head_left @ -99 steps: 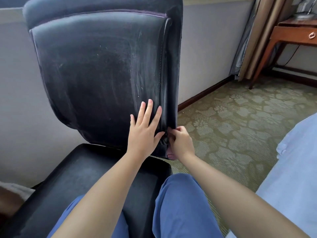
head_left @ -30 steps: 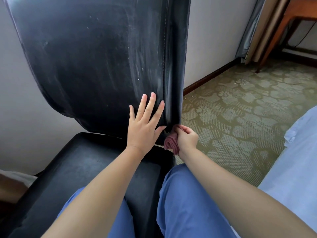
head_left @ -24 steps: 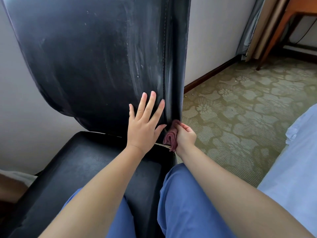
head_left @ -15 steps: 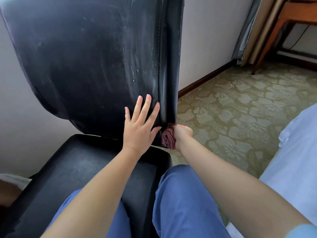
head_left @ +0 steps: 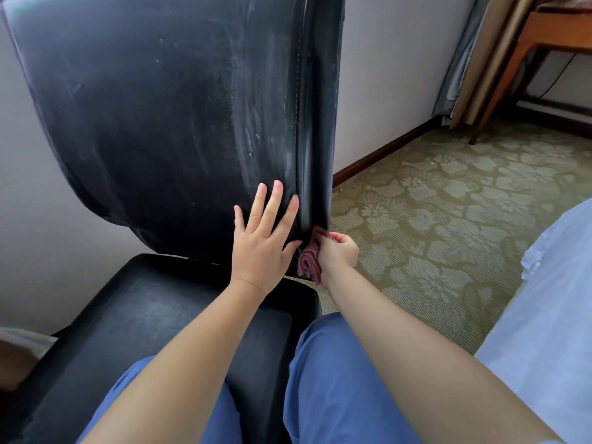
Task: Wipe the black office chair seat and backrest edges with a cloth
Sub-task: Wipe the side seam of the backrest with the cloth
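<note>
The black office chair's backrest (head_left: 166,116) fills the upper left, streaked with pale wipe marks, and its seat (head_left: 134,318) lies below. My left hand (head_left: 261,243) presses flat with straight fingers on the backrest's lower right part. My right hand (head_left: 338,253) grips a folded dark-red cloth (head_left: 309,265) and holds it against the bottom of the backrest's right edge (head_left: 320,139). Part of the cloth is hidden in my fist.
My knees in blue trousers (head_left: 336,379) lean at the seat's front. Patterned green carpet (head_left: 448,219) spreads to the right. A wooden table (head_left: 544,36) and curtain (head_left: 474,56) stand at the far right. A light-blue bed sheet (head_left: 551,315) lies at the right. A grey wall (head_left: 384,75) is behind the chair.
My right hand with the cloth has stayed at the bottom of the backrest's right edge, shifting slightly up and down. My left hand remains flat on the backrest.
</note>
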`<state>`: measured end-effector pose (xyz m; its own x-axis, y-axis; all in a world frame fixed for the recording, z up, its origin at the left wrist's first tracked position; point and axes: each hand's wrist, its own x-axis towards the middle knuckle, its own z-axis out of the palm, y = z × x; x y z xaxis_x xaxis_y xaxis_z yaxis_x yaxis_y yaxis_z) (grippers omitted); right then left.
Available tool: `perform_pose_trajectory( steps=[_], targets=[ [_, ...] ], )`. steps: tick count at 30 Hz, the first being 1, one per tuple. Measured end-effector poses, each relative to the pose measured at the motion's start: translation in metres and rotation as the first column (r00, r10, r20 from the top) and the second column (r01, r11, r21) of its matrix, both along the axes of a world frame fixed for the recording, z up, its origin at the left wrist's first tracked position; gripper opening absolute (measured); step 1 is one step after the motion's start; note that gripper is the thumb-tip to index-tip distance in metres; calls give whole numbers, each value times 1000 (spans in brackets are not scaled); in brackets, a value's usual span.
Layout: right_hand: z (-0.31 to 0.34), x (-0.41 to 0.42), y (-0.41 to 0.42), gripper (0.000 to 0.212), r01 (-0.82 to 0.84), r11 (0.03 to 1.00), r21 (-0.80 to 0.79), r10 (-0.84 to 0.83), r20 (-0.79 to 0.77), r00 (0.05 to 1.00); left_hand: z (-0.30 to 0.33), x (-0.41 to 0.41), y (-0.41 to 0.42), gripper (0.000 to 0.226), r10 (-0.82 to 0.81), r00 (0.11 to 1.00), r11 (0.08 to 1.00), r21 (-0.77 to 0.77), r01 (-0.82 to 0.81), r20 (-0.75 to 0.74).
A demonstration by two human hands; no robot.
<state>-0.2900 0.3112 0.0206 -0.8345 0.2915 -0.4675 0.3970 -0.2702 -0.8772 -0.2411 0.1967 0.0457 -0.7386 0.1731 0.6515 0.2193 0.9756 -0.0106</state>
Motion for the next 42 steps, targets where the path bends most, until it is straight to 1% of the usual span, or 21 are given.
perform_pose_trajectory(
  steps=[3, 6, 8, 10, 12, 14, 16, 22, 25, 30, 33, 34, 36, 37, 38, 42],
  targets=[
    [8, -3, 2, 16, -56, 998, 14, 55, 38, 998, 0, -1, 1, 85, 17, 1000, 1000, 8, -17, 14],
    [11, -6, 8, 15, -110, 991, 73, 103, 90, 991, 1, 1, 2, 85, 22, 1000, 1000, 11, -22, 12],
    [8, -3, 14, 10, -122, 989, 85, 110, 130, 985, 1, 4, 1, 83, 15, 1000, 1000, 5, -15, 9],
    [2, 1, 18, 16, -126, 987, 96, 118, 85, 989, 2, 5, 1, 83, 8, 1000, 1000, -3, -8, 13],
    [3, 5, 17, 18, -120, 988, 97, 122, -10, 993, 1, 5, 2, 83, 5, 1000, 1000, -6, -5, 10],
    [6, 6, 15, 18, -65, 996, 63, 70, -90, 993, -1, 5, 4, 83, 1, 1000, 1000, -1, -1, 5],
    [6, 7, 12, 17, -16, 998, 56, 22, -120, 993, -2, 5, 4, 82, -4, 1000, 1000, 5, 4, 0],
    [-5, 1, 4, 14, -35, 996, 87, 32, 35, 999, -2, 1, 2, 82, 3, 1000, 1000, 7, -3, 1],
    [-5, -5, 2, 12, -64, 990, 128, 56, 62, 996, -2, -1, 1, 82, 13, 1000, 1000, 10, -13, 1],
    [-6, -7, -3, 8, -69, 971, 228, 53, 77, 996, -1, -1, 3, 83, 38, 999, 999, 11, -38, 18],
    [-7, -8, -1, 10, -122, 946, 300, 100, 85, 991, 1, 0, 4, 83, 56, 998, 998, 11, -56, 23],
    [-6, -8, 2, 10, -157, 924, 347, 136, 85, 987, 1, 0, 4, 83, 57, 998, 998, 15, -57, 23],
    [-3, -7, 7, 8, -243, 837, 491, 232, 85, 969, 1, 3, 4, 83, 56, 998, 998, 19, -57, 22],
    [-1, -5, 9, 7, -256, 803, 538, 259, 72, 963, 1, 4, 4, 83, 55, 998, 998, 17, -55, 23],
    [1, -2, 12, 6, -256, 792, 555, 276, 49, 960, 2, 5, 4, 83, 54, 998, 998, 15, -54, 26],
    [25, 8, 18, 6, -169, 853, 493, 273, -146, 951, 5, 8, 8, 85, 61, 997, 998, 15, -62, 46]
  ],
)
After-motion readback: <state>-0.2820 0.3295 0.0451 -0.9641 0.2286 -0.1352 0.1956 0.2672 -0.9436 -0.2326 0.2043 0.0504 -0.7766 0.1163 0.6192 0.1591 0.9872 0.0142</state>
